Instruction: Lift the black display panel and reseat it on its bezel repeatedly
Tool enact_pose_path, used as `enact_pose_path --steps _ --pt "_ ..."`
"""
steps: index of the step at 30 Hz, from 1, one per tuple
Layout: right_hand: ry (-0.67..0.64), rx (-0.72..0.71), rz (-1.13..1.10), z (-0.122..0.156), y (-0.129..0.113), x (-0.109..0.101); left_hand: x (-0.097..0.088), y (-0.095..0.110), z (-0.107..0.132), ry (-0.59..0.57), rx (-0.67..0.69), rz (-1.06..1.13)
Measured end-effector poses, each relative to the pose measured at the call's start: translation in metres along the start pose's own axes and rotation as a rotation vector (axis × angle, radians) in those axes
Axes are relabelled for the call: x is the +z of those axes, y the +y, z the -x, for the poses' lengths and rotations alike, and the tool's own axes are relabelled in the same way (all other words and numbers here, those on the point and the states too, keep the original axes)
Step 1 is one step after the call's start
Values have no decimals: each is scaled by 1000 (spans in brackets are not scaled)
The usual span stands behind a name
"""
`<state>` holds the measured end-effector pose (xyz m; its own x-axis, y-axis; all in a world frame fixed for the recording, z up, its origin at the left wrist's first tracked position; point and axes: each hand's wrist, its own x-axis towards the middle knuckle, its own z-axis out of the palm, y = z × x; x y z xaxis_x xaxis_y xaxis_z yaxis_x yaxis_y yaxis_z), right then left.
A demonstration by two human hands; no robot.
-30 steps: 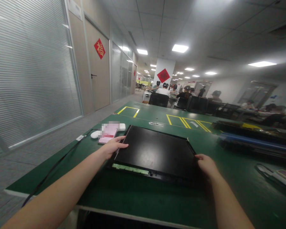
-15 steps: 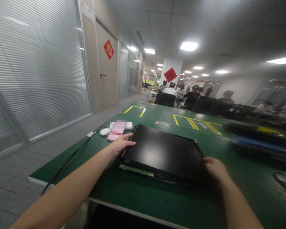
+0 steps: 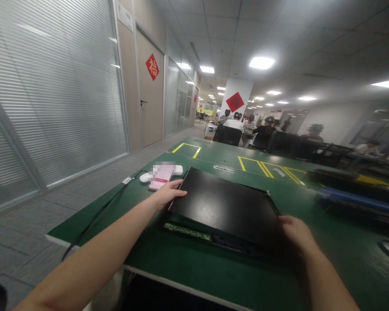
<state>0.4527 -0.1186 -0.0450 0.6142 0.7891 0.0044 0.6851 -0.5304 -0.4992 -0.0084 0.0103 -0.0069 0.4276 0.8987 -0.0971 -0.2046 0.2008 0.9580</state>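
A: Principal item?
B: One flat, rectangular black panel with a dull sheen (image 3: 225, 203), at the near middle of the green-topped desk (image 3: 210, 268), between the two hands. Whether it rests flat or is slightly raised cannot be told.

A: Attached parts?
B: One narrow green circuit-board strip (image 3: 187, 231), along the near edge, towards the left. Attachment unclear; the parts right of it are too dark to tell.

A: Left hand?
B: Left hand (image 3: 169, 193), bare: grip closed on the panel's left edge, thumb on the upper face.

A: Right hand?
B: Right hand (image 3: 297, 231), bare: grip holding the panel's right edge; the fingertips are partly hidden.

A: Items beyond the left hand?
B: One phone with a pink screen (image 3: 163, 182), partly pixelated. One rounded white object (image 3: 144, 177), just left of it. One black cord (image 3: 95, 216) bearing a white tag (image 3: 127, 180), running down over the desk's left edge.

A: Far side?
B: Yellow tape outlines (image 3: 266, 169) on the surface; small pale strips (image 3: 223, 168) nearer the panel.

A: Right side?
B: One long blue object (image 3: 363, 201), blurred, among dark pieces, well apart from the panel.
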Motion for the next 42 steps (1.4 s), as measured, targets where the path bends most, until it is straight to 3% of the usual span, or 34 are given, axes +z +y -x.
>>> enact_pose_path --steps 10,16,25,30,35,42 --pt "-5 -6 -10 -2 5 2 4 5 4 -46 62 -17" --pt "-13 5 36 2 -1 -1 15 11 9 -73 186 72" --pt "47 52 -164 3 -6 -3 21 14 10 -114 272 98" --pt "83 114 -461 3 -4 -1 22 14 11 -65 303 114" --pt "64 104 -803 1 0 2 12 20 9 38 310 151" --pt "-18 40 -1193 17 -19 -17 6 29 9 37 314 154"
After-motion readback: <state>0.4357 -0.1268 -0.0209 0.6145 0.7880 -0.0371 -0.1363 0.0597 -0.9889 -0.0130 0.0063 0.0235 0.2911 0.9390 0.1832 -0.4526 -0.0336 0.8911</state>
